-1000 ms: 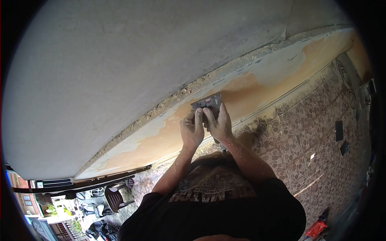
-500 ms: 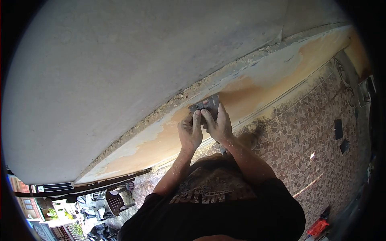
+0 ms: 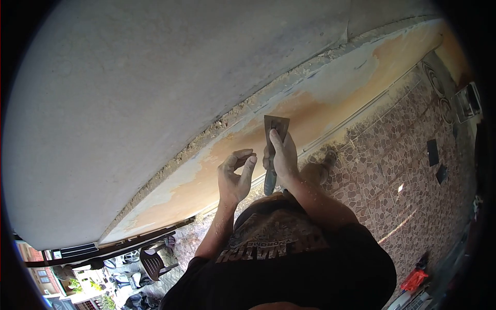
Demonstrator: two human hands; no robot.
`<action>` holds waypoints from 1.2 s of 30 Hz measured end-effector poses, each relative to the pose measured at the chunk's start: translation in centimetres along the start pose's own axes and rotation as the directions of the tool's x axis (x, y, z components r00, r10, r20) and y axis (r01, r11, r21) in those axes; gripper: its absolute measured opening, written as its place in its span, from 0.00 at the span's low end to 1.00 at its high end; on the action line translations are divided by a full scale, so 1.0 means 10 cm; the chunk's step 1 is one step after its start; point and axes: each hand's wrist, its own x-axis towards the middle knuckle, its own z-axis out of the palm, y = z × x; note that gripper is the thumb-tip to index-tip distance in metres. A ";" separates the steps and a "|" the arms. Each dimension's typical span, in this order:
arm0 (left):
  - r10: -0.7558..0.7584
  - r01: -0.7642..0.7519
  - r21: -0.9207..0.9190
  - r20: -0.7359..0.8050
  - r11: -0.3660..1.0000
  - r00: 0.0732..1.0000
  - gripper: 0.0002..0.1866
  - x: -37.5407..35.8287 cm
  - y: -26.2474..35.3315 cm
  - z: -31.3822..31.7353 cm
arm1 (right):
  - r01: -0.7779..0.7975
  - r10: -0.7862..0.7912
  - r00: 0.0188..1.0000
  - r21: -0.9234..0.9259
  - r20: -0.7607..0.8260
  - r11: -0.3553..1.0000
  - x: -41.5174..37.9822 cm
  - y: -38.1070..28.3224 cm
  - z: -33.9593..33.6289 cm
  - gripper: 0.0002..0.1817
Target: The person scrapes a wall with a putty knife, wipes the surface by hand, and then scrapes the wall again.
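Observation:
My right hand (image 3: 284,160) grips a putty knife (image 3: 277,124), its thumb lying on the flat metal blade. The dark handle (image 3: 269,182) hangs down below the palm, and the blade's wide edge points up toward the wall. To the left, apart from the tool, is my left hand (image 3: 235,176), with its fingers bent, a gap to the thumb, and nothing visible in it. Both hands are dusty. In front of them runs a wall with patchy orange and pale grey paint (image 3: 305,111), bordered above by a rough, crumbly ledge (image 3: 217,126).
A smooth grey surface (image 3: 129,103) fills the upper left. The stone-patterned floor (image 3: 377,155) carries dust along the wall base and dark flat pieces (image 3: 433,153). A brown plastic chair (image 3: 152,264) stands lower left; a red item (image 3: 414,280) lies lower right.
My left hand has let go of the putty knife and moved left and down. The knife has turned in my right hand, so its blade stands upright and its handle shows.

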 end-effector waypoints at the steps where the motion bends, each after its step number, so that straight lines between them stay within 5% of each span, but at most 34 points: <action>1: -0.052 0.053 -0.052 0.026 0.997 0.998 0.12 0.01 0.04 0.01 | -0.010 0.010 1.000 0.063 0.003 0.998 -0.02 0.05 0.07 0.18; 4: -0.052 0.052 -0.017 0.007 0.998 0.999 0.11 0.08 0.10 0.05 | -0.004 0.008 1.000 0.192 -0.021 0.981 -0.04 0.33 0.24 0.19; 7: 0.117 -0.115 0.256 0.008 0.960 0.993 0.10 0.15 0.18 0.02 | 0.000 -0.003 1.000 0.197 0.013 0.980 -0.03 0.40 0.26 0.20; 11: 0.013 -0.019 0.242 0.026 0.970 1.000 0.10 0.25 0.27 0.06 | 0.049 -0.047 0.999 0.176 -0.019 0.983 0.02 0.33 0.24 0.18; 21: 0.223 -0.205 0.449 0.014 0.870 0.975 0.08 0.39 0.42 0.09 | 0.047 -0.070 0.997 0.427 0.038 0.903 0.14 0.42 0.37 0.19; 25: 0.163 -0.112 0.482 -0.064 0.869 0.985 0.08 0.26 0.45 0.02 | 0.013 -0.012 1.000 0.411 -0.006 0.911 0.00 0.39 0.48 0.20; 28: 0.211 -0.184 0.518 0.006 0.835 0.977 0.07 0.34 0.48 0.11 | 0.021 -0.017 1.000 0.354 -0.014 0.935 0.08 0.32 0.39 0.19; 32: 0.260 -0.238 0.559 0.040 0.794 0.965 0.07 0.43 0.59 0.14 | 0.046 -0.088 0.994 0.508 0.059 0.860 0.07 0.22 0.46 0.19; 34: 0.260 -0.219 0.544 0.002 0.810 0.966 0.08 0.36 0.57 0.13 | 0.044 0.009 0.994 0.474 -0.108 0.879 0.00 0.23 0.57 0.19; 36: 0.224 -0.178 0.522 -0.026 0.834 0.974 0.08 0.34 0.55 0.14 | 0.016 0.021 0.998 0.502 -0.067 0.865 0.06 0.29 0.46 0.20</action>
